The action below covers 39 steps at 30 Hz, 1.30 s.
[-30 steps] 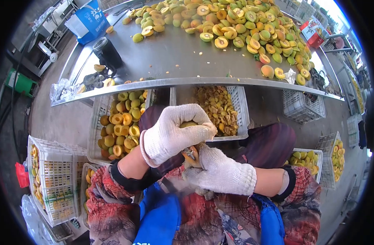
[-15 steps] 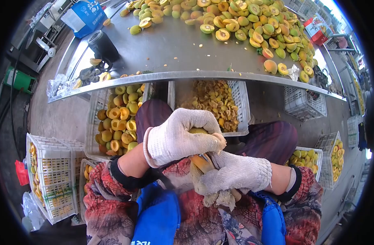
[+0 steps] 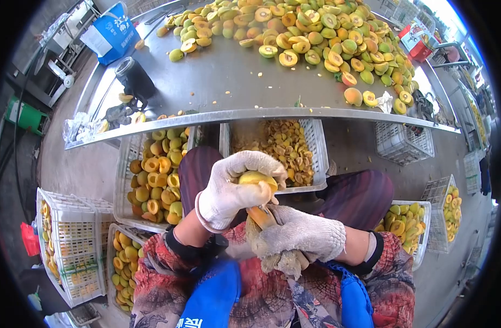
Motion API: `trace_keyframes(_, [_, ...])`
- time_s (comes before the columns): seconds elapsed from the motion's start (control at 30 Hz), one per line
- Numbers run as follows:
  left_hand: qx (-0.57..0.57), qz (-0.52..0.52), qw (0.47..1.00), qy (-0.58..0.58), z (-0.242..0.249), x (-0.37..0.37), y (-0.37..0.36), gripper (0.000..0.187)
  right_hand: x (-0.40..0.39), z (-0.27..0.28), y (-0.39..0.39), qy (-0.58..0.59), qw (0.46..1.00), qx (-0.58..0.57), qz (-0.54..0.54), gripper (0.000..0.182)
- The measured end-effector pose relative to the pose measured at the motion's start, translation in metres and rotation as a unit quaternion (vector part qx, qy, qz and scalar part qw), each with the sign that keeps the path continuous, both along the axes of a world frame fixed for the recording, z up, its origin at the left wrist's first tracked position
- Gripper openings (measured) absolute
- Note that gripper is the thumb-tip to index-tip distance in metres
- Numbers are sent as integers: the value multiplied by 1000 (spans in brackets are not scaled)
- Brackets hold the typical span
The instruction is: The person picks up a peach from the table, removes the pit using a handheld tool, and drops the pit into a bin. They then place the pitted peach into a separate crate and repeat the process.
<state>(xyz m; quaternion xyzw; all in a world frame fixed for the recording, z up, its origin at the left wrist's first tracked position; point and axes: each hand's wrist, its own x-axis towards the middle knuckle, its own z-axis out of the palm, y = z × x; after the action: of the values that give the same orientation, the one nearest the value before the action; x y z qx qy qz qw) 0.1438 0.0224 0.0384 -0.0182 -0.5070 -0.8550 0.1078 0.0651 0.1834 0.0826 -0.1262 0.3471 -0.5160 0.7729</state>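
Observation:
My left hand point(image 3: 233, 188), in a white knitted glove, is closed around a yellow-green peach point(image 3: 257, 179), with the thumb along its near side. Just below it, my right hand point(image 3: 299, 232), in a dirtier glove, grips a wooden-handled pitting tool point(image 3: 262, 217). Greyish cloth point(image 3: 286, 263) is bunched around the tool's handle under the right fingers. The tool's upper end meets the peach at the left thumb; its tip is hidden there. Between my knees stands a white crate point(image 3: 319, 150) with cut peach pieces point(image 3: 289, 147) in it.
A metal table point(image 3: 207, 87) ahead bears a heap of halved peaches point(image 3: 338, 38), a black cup point(image 3: 134, 79) and a blue bag point(image 3: 116, 33). Crates of peaches stand at left point(image 3: 78, 246) and right point(image 3: 425, 224). The table's raised front edge point(image 3: 261, 115) runs above my knees.
The left fingers have shifted, so more of the peach shows above the thumb. Both hands sit slightly further left and the view has tilted a little. The right hand keeps its grip on the tool.

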Motion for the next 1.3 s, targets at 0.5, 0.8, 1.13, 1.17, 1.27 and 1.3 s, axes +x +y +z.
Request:
trace_keyframes(0.5, [0,-39,996,-75,23,-18,8,14,4,-12,9,-50,997,-33,-50,31])
trace_keyframes(0.8, [65,-34,996,-56,7,-28,14,21,0,-18,11,76,993,-69,-54,22])
trace_keyframes(1.13, [102,38,993,-55,-11,-41,12,35,-1,-46,5,157,977,-88,-112,31])
trace_keyframes(1.17, [126,64,988,-64,-12,-44,12,39,-2,-47,3,161,976,-86,-121,32])
trace_keyframes(1.27, [192,137,969,-76,-27,-52,2,51,-8,-32,6,91,981,-50,-161,28])
trace_keyframes(1.3, [229,142,961,-57,-28,-49,-6,54,-21,-38,8,70,981,-90,-156,24])
